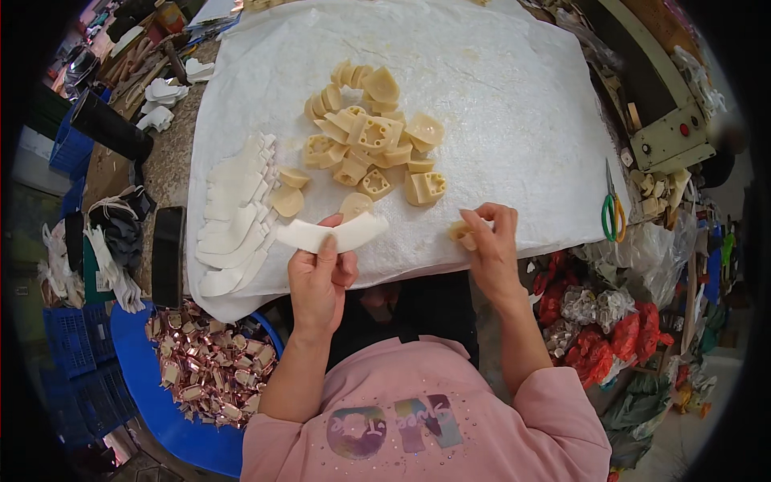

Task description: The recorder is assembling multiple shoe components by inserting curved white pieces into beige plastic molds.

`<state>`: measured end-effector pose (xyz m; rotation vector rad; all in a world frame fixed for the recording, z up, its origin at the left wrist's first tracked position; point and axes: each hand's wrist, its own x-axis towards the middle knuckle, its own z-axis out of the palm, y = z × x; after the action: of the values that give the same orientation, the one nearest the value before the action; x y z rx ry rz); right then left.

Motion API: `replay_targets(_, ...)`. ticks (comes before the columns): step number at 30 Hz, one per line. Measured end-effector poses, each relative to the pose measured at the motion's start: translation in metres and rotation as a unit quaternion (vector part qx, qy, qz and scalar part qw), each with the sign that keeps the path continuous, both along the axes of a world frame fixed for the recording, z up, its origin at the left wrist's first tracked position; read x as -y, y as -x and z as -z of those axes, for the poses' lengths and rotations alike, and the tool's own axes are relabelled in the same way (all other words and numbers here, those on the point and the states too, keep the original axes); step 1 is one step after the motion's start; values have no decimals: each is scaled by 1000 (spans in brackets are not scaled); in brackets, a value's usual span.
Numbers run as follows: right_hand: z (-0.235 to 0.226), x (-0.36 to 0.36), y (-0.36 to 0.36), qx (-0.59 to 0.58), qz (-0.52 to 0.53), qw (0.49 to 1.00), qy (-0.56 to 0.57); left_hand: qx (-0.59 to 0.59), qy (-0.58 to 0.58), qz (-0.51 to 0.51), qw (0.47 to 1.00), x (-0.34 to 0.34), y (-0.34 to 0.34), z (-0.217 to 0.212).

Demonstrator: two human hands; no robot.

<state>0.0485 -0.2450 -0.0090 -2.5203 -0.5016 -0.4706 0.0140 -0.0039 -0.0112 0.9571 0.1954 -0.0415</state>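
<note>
Her left hand (320, 269) pinched a white curved strip (333, 234), lying left-to-right, above the worktop's (514, 104) near edge. Her right hand (490, 241) closed on a small beige piece (460, 233). A blue tub (152, 394) held coppery pieces (210, 369).

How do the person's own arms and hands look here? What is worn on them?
Both forearms are bare and enter from the lower edge of the picture. The left hand and the right hand wear no gloves; no ring, watch or bracelet can be seen. The pink sleeves are short and end near the elbows. They belong to a pink top with small shiny studs and printed letters on the front.
</note>
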Motion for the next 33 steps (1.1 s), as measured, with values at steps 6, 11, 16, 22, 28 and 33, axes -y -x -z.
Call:
replay_targets(6, -21, 4, 13, -118, -42, 983, -134, 6, 31, -16, 999, 7, 5, -12)
replay_targets(11, -45, -60, 20, -36, -183, 913, -363, 22, -16, -8, 1000, 4, 15, -10)
replay_targets(16, -25, -96, 16, 31, -227, 898, -376, 52, -9, -29, 998, 13, 24, -33)
replay_targets(22, -13, -100, 9, 105, -262, 892, -353, 59, 0, -14, 998, 8, 32, -24)
replay_targets(28, -8, -98, 7, 108, -253, 897, -345, 39, -22, -36, 998, 15, 30, -28)
replay_targets(33, -1, -96, 7, 164, -212, 925, -270, 31, -79, -60, 995, 21, 30, -30)
